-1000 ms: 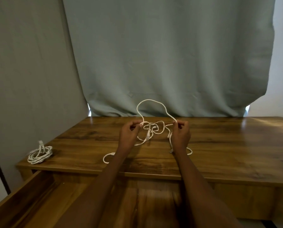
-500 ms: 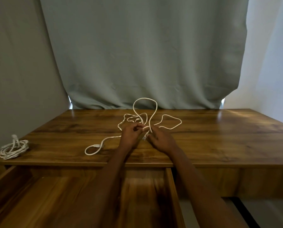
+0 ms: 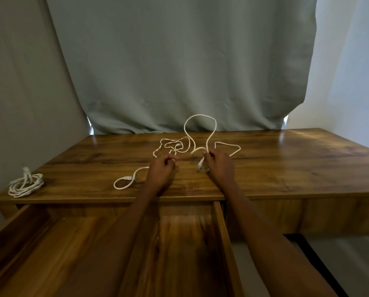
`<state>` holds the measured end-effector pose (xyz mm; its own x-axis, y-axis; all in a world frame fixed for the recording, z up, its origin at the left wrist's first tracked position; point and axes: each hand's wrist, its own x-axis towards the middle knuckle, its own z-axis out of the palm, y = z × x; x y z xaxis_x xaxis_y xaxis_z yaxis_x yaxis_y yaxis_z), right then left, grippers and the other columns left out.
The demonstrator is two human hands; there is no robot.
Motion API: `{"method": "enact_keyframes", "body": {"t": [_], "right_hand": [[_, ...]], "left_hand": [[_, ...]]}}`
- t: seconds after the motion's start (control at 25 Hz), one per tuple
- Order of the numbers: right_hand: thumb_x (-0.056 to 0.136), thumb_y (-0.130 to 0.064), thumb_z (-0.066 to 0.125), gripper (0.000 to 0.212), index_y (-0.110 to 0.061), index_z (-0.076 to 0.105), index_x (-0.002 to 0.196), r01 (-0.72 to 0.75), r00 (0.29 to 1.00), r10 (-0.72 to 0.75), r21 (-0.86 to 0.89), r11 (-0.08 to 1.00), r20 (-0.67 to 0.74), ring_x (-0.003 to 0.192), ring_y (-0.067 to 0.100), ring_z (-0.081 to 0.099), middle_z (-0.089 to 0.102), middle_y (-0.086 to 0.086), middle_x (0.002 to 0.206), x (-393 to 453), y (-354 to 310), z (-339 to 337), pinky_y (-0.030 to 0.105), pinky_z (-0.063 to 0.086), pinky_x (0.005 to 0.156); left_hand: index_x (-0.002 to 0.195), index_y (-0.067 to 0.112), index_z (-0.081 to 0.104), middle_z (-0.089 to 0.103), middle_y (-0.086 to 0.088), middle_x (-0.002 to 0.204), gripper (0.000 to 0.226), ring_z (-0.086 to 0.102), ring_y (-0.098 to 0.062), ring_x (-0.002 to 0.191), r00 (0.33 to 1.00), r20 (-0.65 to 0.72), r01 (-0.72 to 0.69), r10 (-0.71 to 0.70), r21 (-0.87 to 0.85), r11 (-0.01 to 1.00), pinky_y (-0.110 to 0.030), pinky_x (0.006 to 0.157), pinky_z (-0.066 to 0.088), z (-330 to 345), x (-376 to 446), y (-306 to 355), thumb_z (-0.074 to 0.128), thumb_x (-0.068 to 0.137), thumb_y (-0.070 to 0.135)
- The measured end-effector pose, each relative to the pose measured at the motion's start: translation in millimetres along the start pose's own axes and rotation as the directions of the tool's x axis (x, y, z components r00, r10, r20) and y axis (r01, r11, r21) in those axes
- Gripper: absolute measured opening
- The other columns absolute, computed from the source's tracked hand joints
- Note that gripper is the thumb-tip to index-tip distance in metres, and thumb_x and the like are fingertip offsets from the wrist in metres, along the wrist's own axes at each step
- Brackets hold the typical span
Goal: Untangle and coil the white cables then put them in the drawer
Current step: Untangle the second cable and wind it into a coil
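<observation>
A tangled white cable point(image 3: 185, 144) lies in the middle of the wooden desk point(image 3: 286, 168), with one loop standing up above the tabletop. My left hand point(image 3: 161, 168) pinches a strand of it at the left side of the tangle. My right hand point(image 3: 219, 166) pinches another strand near a white plug end point(image 3: 200, 163). A loose tail with a connector point(image 3: 128, 179) curls on the desk to the left of my left hand. A second white cable point(image 3: 26, 185), coiled, rests at the desk's left front corner. The drawer point(image 3: 221, 232) below the desk front is pulled out.
A grey-green curtain point(image 3: 179, 61) hangs behind the desk, with a grey wall on the left and a pale wall on the right. The drawer's wooden bottom holds nothing visible. Dark floor shows at the lower right.
My hands have moved apart, drawing the cable wider between them. The plug end now hangs by my right hand. The view has shifted slightly.
</observation>
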<state>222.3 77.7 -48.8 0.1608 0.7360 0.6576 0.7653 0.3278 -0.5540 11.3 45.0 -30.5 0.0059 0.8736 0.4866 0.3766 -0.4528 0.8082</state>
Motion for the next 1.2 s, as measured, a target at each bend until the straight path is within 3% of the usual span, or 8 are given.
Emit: {"method": "enact_keyframes", "body": {"t": [0.2,0.36,0.44,0.64,0.76,0.96,1.08,1.2], "right_hand": [[0.101,-0.046,0.053,0.035,-0.022,0.066,0.079,-0.009,1.0,0.011,0.164,0.986,-0.01,0.064,0.008,0.056,0.061,-0.008,0.068,-35.1,-38.3,-20.3,0.03,0.042,0.056],[0.096,-0.044,0.06,0.031,-0.017,0.07,0.083,-0.027,0.999,0.021,0.151,0.988,0.041,0.075,0.014,0.058,0.066,-0.003,0.077,-72.6,-71.9,-24.0,0.031,0.042,0.062],[0.096,-0.04,0.062,0.028,-0.016,0.072,0.086,0.033,0.995,-0.049,0.167,0.985,0.09,0.079,0.014,0.057,0.067,-0.001,0.08,-93.1,-86.8,-25.2,0.032,0.042,0.064],[0.096,-0.036,0.063,0.024,-0.016,0.071,0.084,0.149,0.952,-0.212,0.269,0.951,0.223,0.075,0.017,0.06,0.069,0.002,0.076,-127.1,-113.1,-29.4,0.039,0.048,0.066],[0.098,-0.039,0.059,0.024,-0.022,0.076,0.097,0.18,0.896,-0.29,0.321,0.93,0.335,0.073,0.014,0.063,0.071,-0.002,0.081,-138.9,-123.2,-28.2,0.04,0.051,0.069],[0.105,-0.029,0.047,0.026,-0.019,0.072,0.102,0.205,0.88,-0.314,0.309,0.929,0.358,0.084,0.005,0.065,0.074,-0.009,0.093,-144.3,-128.4,-21.8,0.033,0.053,0.078],[0.107,-0.026,0.043,0.026,-0.016,0.067,0.112,0.202,0.864,-0.308,0.284,0.937,0.399,0.085,0.01,0.066,0.074,-0.007,0.092,-141.2,-139.0,-14.0,0.034,0.053,0.08],[0.108,-0.027,0.039,0.028,-0.021,0.06,0.125,0.184,0.857,-0.303,0.302,0.935,0.417,0.076,0.009,0.062,0.067,-0.008,0.082,-138.8,-153.6,-7.5,0.03,0.049,0.07]], "left_hand": [[0.09,0.016,0.074,0.074,-0.002,0.085,0.03,0.066,-0.012,0.076,0.994,0.025,0.111,-0.11,-0.041,0.993,-0.031,0.073,0.05,-16.8,-20.7,29.6,0.051,0.102,0.032],[0.093,0.015,0.077,0.076,-0.002,0.086,0.05,0.069,-0.016,0.082,0.965,0.053,0.256,-0.256,0.003,0.967,-0.033,0.073,0.053,-46.3,-53.3,59.1,0.052,0.094,0.058],[0.095,0.019,0.077,0.076,0.001,0.089,0.043,0.068,-0.014,0.079,0.93,0.084,0.36,-0.359,0.003,0.933,-0.029,0.066,0.05,-61.1,-71.1,67.5,0.059,0.09,0.058],[0.096,0.017,0.071,0.071,0.0,0.086,0.017,0.055,-0.012,0.059,0.799,0.169,0.594,-0.577,-0.367,0.716,-0.024,0.05,0.041,-87.3,-114.6,72.8,0.065,0.091,0.032],[0.096,0.01,0.069,0.073,-0.005,0.084,0.02,0.06,-0.012,0.059,0.808,0.028,0.506,-0.588,-0.544,0.669,-0.024,0.05,0.046,-95.0,-131.6,74.6,0.057,0.094,0.026],[0.091,0.003,0.07,0.069,-0.004,0.08,0.023,0.062,-0.014,0.076,0.823,-0.418,0.249,-0.385,-0.344,0.906,-0.028,0.066,0.045,-127.4,-158.2,75.0,0.054,0.096,0.018],[0.085,0.011,0.072,0.067,-0.01,0.073,0.022,0.064,-0.022,0.072,0.827,-0.463,0.184,-0.32,-0.315,0.931,-0.031,0.068,0.049,-150.2,-162.6,64.3,0.055,0.097,0.021],[0.09,0.006,0.06,0.046,-0.006,0.051,0.023,0.048,-0.022,0.043,0.88,-0.305,0.187,-0.365,-0.484,0.855,-0.031,0.048,0.044,-153.0,-166.2,59.3,0.05,0.101,0.024]]}}
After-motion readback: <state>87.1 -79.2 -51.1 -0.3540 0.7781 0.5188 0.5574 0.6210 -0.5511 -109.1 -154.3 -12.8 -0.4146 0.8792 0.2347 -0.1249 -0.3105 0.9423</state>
